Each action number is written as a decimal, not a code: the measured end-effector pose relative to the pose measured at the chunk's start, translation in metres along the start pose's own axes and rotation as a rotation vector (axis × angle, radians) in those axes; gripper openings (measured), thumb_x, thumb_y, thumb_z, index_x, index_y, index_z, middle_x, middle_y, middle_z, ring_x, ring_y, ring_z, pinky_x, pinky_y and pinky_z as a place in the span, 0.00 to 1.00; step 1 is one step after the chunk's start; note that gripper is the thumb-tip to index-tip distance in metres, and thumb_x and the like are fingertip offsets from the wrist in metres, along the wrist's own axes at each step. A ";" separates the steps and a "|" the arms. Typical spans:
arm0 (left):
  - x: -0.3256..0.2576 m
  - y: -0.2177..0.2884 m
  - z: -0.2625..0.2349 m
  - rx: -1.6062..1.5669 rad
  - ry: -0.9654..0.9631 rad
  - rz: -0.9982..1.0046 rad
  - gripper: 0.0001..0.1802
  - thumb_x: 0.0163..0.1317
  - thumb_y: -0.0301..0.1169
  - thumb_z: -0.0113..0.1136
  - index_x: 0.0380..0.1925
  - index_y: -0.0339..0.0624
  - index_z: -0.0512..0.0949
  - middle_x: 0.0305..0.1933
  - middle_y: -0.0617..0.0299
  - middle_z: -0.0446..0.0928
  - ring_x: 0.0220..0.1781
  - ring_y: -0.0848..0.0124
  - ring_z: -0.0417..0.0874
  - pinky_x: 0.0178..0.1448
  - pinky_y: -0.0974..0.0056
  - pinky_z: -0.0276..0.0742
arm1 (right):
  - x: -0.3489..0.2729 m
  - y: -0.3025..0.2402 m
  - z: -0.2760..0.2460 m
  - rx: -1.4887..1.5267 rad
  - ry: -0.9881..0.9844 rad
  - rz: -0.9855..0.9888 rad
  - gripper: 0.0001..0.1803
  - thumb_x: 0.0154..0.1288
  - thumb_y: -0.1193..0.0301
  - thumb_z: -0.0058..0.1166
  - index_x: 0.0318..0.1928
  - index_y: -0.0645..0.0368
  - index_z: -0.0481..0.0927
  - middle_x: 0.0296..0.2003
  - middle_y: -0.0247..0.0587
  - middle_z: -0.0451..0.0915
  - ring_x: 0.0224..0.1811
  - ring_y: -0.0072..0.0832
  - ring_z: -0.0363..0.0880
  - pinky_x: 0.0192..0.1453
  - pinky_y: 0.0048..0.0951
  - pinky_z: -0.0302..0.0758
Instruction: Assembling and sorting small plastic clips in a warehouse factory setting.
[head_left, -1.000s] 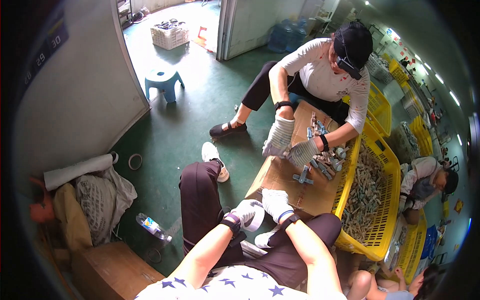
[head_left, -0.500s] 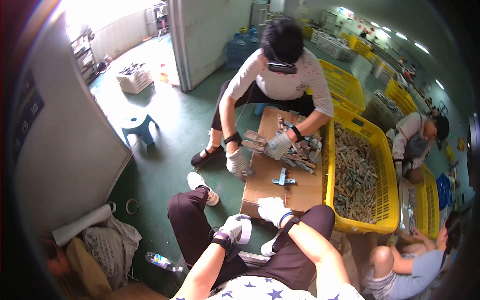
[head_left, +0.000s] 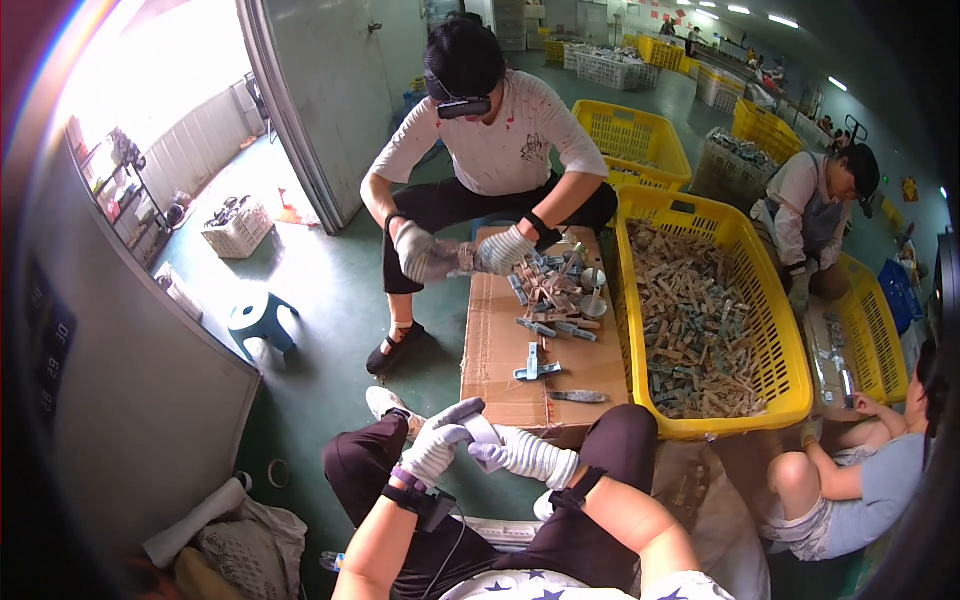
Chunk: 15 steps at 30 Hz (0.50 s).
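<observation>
Between my gloved hands, in front of my knees, is a white roll of tape. My left hand is closed round its left side. From the right, my right hand, in a striped glove, has its fingers bent against the roll's lower edge; the exact grip is partly hidden. Just beyond them, on the brown cardboard box, lie a slim dark grey piece and some crossed light blue pieces. Farther back is a pile of brown and blue-grey slim pieces.
Opposite me a seated person holds a blurred bundle in gloved hands. A yellow crate full of slim pieces stands right of the box. Two more people sit at the right. A blue stool stands on the left.
My right hand has left the box's near edge and come to the tape roll. The dark grey piece now shows on the cardboard. The person opposite has drawn both hands together. My view has shifted.
</observation>
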<state>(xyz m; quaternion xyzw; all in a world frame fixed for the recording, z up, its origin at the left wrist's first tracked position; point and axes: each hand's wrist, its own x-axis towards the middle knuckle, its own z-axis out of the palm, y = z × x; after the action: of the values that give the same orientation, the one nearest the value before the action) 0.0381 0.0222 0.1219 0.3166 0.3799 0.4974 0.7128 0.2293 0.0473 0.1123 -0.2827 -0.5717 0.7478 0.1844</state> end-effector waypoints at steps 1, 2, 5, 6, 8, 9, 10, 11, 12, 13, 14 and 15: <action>0.005 0.009 -0.008 -0.023 -0.051 -0.050 0.29 0.56 0.25 0.59 0.60 0.30 0.68 0.57 0.54 0.75 0.58 0.67 0.76 0.62 0.64 0.70 | 0.001 -0.011 0.003 0.009 -0.011 -0.011 0.23 0.66 0.55 0.57 0.53 0.59 0.75 0.43 0.30 0.78 0.38 0.17 0.74 0.44 0.21 0.72; 0.010 0.018 -0.013 -0.081 0.004 -0.057 0.26 0.59 0.26 0.58 0.59 0.31 0.70 0.56 0.53 0.76 0.57 0.67 0.77 0.62 0.63 0.71 | 0.002 -0.025 0.004 0.116 -0.037 -0.022 0.24 0.65 0.55 0.58 0.53 0.58 0.76 0.40 0.28 0.78 0.37 0.16 0.73 0.42 0.21 0.71; 0.032 0.051 0.010 -0.029 0.128 -0.078 0.18 0.64 0.26 0.57 0.53 0.32 0.75 0.52 0.51 0.79 0.53 0.64 0.80 0.58 0.61 0.76 | 0.010 -0.038 -0.008 0.227 -0.063 -0.023 0.21 0.65 0.59 0.59 0.53 0.59 0.76 0.39 0.27 0.79 0.38 0.13 0.73 0.41 0.19 0.70; 0.039 0.057 0.010 0.006 0.142 -0.082 0.19 0.63 0.25 0.58 0.54 0.30 0.74 0.52 0.49 0.78 0.53 0.62 0.81 0.58 0.60 0.77 | 0.015 -0.039 -0.005 0.292 -0.072 -0.058 0.21 0.66 0.59 0.58 0.52 0.59 0.76 0.39 0.28 0.79 0.38 0.14 0.73 0.41 0.19 0.70; 0.059 0.069 0.005 0.051 0.143 -0.112 0.20 0.60 0.22 0.58 0.54 0.28 0.73 0.52 0.47 0.78 0.53 0.59 0.81 0.60 0.58 0.78 | 0.030 -0.037 -0.007 0.327 -0.086 -0.139 0.20 0.66 0.60 0.58 0.51 0.61 0.77 0.40 0.30 0.80 0.39 0.15 0.74 0.42 0.18 0.70; 0.073 0.075 0.001 0.062 0.122 -0.119 0.20 0.60 0.22 0.59 0.54 0.28 0.73 0.51 0.48 0.79 0.52 0.59 0.82 0.58 0.58 0.78 | 0.035 -0.041 -0.012 0.332 -0.101 -0.148 0.20 0.66 0.60 0.58 0.51 0.61 0.77 0.40 0.30 0.80 0.39 0.15 0.74 0.42 0.18 0.70; 0.084 0.078 -0.001 0.088 0.132 -0.132 0.20 0.60 0.21 0.59 0.53 0.29 0.73 0.50 0.49 0.79 0.52 0.60 0.82 0.57 0.59 0.79 | 0.037 -0.046 -0.017 0.368 -0.094 -0.167 0.19 0.66 0.60 0.58 0.50 0.61 0.78 0.40 0.31 0.80 0.39 0.15 0.75 0.43 0.18 0.71; 0.096 0.080 -0.003 0.115 0.144 -0.147 0.20 0.59 0.21 0.60 0.53 0.29 0.73 0.50 0.50 0.79 0.51 0.60 0.82 0.56 0.60 0.80 | 0.039 -0.051 -0.023 0.406 -0.088 -0.184 0.19 0.66 0.61 0.57 0.50 0.62 0.78 0.40 0.31 0.80 0.39 0.15 0.75 0.44 0.19 0.71; 0.106 0.084 0.001 0.091 0.085 -0.147 0.20 0.58 0.21 0.63 0.51 0.30 0.75 0.47 0.52 0.80 0.51 0.62 0.82 0.55 0.61 0.80 | 0.039 -0.054 -0.030 0.405 -0.063 -0.209 0.17 0.67 0.62 0.57 0.49 0.62 0.78 0.40 0.31 0.81 0.39 0.16 0.77 0.43 0.19 0.73; 0.118 0.085 0.007 0.182 0.126 -0.175 0.21 0.57 0.22 0.64 0.52 0.32 0.75 0.45 0.53 0.81 0.49 0.64 0.83 0.53 0.62 0.81 | 0.044 -0.049 -0.037 0.418 -0.065 -0.213 0.17 0.67 0.62 0.57 0.49 0.62 0.78 0.40 0.31 0.81 0.39 0.16 0.77 0.43 0.19 0.73; 0.131 0.086 0.013 0.213 0.115 -0.193 0.21 0.57 0.22 0.64 0.53 0.33 0.75 0.44 0.53 0.81 0.47 0.65 0.83 0.52 0.63 0.81 | 0.048 -0.041 -0.044 0.428 -0.007 -0.213 0.17 0.67 0.64 0.56 0.49 0.63 0.78 0.40 0.33 0.81 0.42 0.18 0.77 0.47 0.21 0.73; 0.138 0.087 0.017 0.241 0.107 -0.216 0.22 0.58 0.23 0.65 0.53 0.34 0.75 0.43 0.53 0.81 0.46 0.65 0.84 0.50 0.64 0.81 | 0.050 -0.038 -0.047 0.443 0.049 -0.207 0.16 0.67 0.66 0.56 0.49 0.64 0.78 0.41 0.34 0.81 0.44 0.20 0.78 0.50 0.22 0.74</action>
<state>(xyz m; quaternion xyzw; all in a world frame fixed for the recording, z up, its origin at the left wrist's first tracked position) 0.0415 0.1785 0.1709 0.3302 0.5061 0.3850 0.6976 0.2190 0.1228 0.1300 -0.1933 -0.4152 0.8249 0.3315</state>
